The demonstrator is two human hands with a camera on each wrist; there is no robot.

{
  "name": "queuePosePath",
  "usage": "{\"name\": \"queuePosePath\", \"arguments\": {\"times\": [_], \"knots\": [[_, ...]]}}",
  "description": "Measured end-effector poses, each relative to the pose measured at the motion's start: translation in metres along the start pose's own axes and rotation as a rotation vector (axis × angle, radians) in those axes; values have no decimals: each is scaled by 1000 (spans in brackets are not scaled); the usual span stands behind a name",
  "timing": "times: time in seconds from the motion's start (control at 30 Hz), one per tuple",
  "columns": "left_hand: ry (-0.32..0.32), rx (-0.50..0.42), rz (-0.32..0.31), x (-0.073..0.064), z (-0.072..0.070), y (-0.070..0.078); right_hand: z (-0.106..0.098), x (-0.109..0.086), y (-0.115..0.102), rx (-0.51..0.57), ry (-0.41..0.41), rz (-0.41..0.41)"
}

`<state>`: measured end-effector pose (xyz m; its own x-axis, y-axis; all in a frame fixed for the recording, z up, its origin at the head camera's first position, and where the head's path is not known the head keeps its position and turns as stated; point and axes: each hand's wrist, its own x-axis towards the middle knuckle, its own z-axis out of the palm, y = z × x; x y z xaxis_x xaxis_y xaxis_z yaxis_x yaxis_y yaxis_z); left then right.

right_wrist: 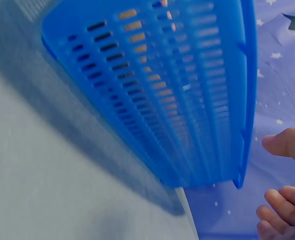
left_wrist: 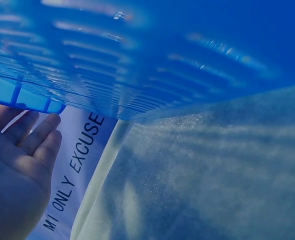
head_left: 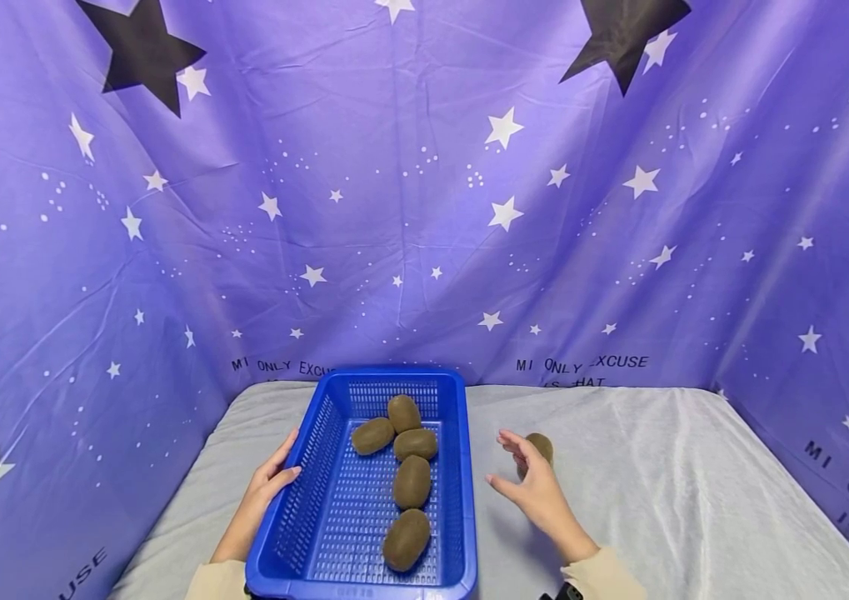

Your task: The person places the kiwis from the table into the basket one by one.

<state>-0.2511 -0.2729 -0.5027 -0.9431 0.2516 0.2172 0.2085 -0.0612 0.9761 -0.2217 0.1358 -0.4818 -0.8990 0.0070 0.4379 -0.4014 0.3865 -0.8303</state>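
A blue plastic basket [head_left: 469, 500] with slotted walls holds several brown kiwis, among them one kiwi [head_left: 407, 540] near its front and another [head_left: 404, 413] at the back. My left hand [head_left: 262, 500] is at the basket's left side, its fingertips right at the underside of the rim in the left wrist view. To the right of the basket, my right hand [head_left: 536, 492] has thumb and fingers spread apart, with nothing between them. One more kiwi [head_left: 541, 446] shows just beyond the right hand, which partly hides it.
Pale grey cloth [head_left: 664, 492] covers the table under the basket. Purple curtains [head_left: 424, 208] with stars and printed words stand behind and along both sides. The basket's right wall [right_wrist: 152, 100] fills much of the right wrist view.
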Motion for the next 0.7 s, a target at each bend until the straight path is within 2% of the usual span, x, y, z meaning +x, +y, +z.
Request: {"name": "queuePosePath", "arguments": {"times": [0.23,0.47,0.7], "knots": [[33,41,-35,1,1,0,-14,1,12,-84,31,45],[26,33,-49,1,1,1,-26,3,20,-88,53,83],[3,12,-15,2,0,1,-34,6,34,-83,53,166]]}}
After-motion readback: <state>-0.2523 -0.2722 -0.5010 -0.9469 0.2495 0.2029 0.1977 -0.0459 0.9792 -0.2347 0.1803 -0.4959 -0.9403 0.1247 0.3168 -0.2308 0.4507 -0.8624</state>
